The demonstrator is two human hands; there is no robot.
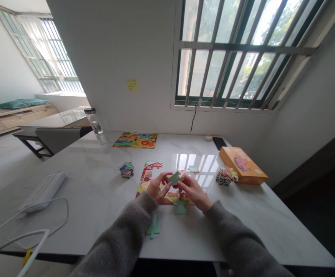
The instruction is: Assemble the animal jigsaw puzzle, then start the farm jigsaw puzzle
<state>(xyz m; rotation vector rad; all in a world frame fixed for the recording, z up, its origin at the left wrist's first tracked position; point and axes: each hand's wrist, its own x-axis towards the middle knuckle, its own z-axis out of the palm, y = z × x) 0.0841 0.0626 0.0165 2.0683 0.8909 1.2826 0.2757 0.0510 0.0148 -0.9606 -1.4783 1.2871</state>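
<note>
My left hand and my right hand meet above the table, their fingers closed on a green puzzle piece raised between them. A pink part shows by the right fingertips; whether it belongs to a second piece, I cannot tell. Below lies a partly assembled puzzle with a red barn, its middle covered by my hands. Two loose green pieces lie nearer to me: one piece at the puzzle's lower edge, another piece by my left sleeve. A further loose piece rests beyond my right hand.
Puzzle piece stacks stand left and right. Behind the right stack is an orange box; a phone lies farther back. An assembled animal puzzle, a bottle and a white power strip with cables are leftward.
</note>
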